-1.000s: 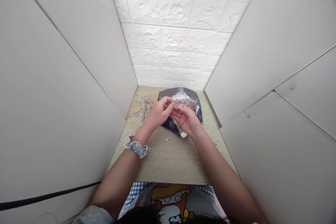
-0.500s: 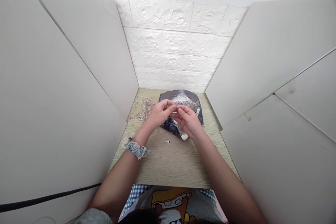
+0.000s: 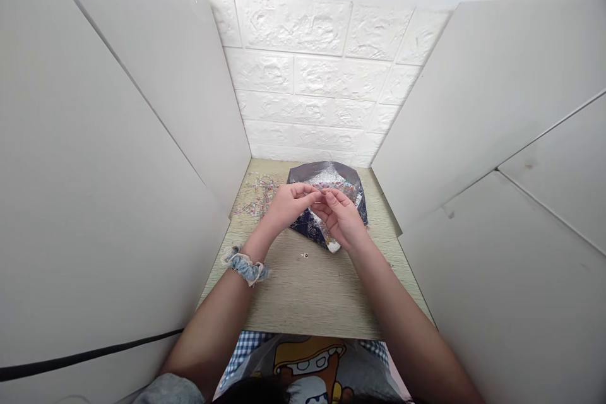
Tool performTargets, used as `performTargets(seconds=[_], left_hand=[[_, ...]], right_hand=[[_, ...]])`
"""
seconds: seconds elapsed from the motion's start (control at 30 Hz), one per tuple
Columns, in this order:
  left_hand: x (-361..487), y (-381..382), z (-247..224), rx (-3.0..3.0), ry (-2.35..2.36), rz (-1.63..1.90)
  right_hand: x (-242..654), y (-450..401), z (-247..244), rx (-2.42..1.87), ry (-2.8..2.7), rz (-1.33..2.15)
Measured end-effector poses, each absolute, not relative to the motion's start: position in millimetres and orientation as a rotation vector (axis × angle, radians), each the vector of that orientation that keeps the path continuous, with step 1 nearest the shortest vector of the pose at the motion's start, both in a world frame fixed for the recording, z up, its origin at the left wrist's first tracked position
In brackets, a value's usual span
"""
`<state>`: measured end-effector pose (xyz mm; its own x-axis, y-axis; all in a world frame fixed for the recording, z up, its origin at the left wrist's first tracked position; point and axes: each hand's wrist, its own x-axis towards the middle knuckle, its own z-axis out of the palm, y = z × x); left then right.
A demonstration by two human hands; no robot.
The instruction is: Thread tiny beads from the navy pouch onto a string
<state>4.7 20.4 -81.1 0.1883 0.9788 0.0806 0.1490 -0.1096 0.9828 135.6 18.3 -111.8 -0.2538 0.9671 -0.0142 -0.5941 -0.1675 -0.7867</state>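
Note:
Over a dark blue bag with a silvery lining, my left hand and my right hand meet fingertip to fingertip. Thumb and fingers of each hand are pinched together. A thin strand shows faintly around the fingertips; what else the pinches hold is too small to make out. Many small colourful beads lie inside the open bag. Left of the bag, thin beaded strands lie in a tangle on the wooden table.
A tiny white and dark piece lies on the table in front of the bag. Pale panels rise on both sides, and a white brick-patterned wall stands behind. A black cable runs at lower left.
The fingertips have shifted slightly and my left fingers lie a little lower and flatter. The bag and the beaded strands have stayed in place.

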Motion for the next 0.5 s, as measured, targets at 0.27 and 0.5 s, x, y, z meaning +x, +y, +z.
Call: performTargets(seconds=[0.27,0.5], left_hand=[[5.1,20.2,-81.4,1.472,1.171,1.093],[6.8,20.3,-80.6,1.443,1.168,1.113]], right_hand=[[134.9,18.3,-112.9,-0.608,-0.775,1.730],[135.4,18.3,-112.4,-0.572,-0.742,1.737]])
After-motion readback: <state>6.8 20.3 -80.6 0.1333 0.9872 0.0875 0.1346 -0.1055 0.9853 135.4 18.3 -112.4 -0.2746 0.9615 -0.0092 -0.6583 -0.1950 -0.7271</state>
